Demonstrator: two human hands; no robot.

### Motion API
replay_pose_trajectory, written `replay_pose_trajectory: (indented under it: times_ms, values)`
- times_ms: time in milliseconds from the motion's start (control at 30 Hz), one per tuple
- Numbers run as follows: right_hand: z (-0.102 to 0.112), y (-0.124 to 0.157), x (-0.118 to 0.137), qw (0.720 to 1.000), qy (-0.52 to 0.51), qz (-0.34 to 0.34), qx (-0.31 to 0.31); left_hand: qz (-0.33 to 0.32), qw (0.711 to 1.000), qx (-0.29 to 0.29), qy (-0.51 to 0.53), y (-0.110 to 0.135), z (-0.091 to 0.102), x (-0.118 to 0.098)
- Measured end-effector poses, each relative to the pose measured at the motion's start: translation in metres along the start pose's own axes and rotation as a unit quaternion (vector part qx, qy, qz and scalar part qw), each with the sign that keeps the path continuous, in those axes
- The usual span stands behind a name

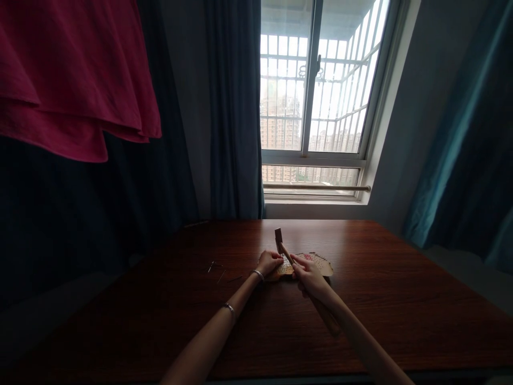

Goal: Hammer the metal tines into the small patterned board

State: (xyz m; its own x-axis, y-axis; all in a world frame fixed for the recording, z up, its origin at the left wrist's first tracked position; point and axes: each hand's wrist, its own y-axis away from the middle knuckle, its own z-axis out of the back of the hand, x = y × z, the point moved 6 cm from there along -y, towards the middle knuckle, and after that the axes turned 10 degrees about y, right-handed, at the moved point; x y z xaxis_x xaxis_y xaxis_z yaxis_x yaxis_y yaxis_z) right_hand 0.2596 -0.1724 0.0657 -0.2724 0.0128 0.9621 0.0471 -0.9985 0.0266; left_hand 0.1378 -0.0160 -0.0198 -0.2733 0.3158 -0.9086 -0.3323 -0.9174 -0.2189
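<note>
A small flat wooden board (320, 263) with rows of red marks lies on the brown table (401, 299). My left hand (268, 262) rests on the board's left part with fingers curled in a pinch; what they hold is too small to see. My right hand (306, 272) is closed around the wooden handle of a small hammer (279, 239). The hammer's dark head stands raised just above the board, next to my left fingertips. The handle's end sticks out below my right wrist.
A few thin nails or pins (216, 269) lie on the table left of my left hand. A window (316, 107) with dark curtains (232, 107) is behind the table. Red cloth (72, 75) hangs at the upper left.
</note>
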Motion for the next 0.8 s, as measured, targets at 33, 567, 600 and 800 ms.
replay_pose_trajectory:
  times_ms: [33, 567, 600, 800]
  values:
    - [0.000, 0.002, 0.001, 1.000, -0.007, 0.003, 0.001, -0.003, 1.000, 0.001, 0.000, 0.000, 0.000, -0.001]
    - [0.127, 0.012, -0.039, 0.939, 0.264, 0.008, -0.221, -0.053, 0.998, 0.045, 0.011, 0.021, 0.063, -0.023]
    - [0.137, 0.014, -0.048, 0.931, 0.285, -0.003, -0.228, -0.069, 0.996, 0.050, -0.011, 0.025, 0.066, -0.026]
    - [0.176, 0.025, -0.088, 0.872, 0.411, -0.046, -0.262, -0.087, 0.989, 0.066, -0.101, 0.047, 0.076, -0.035]
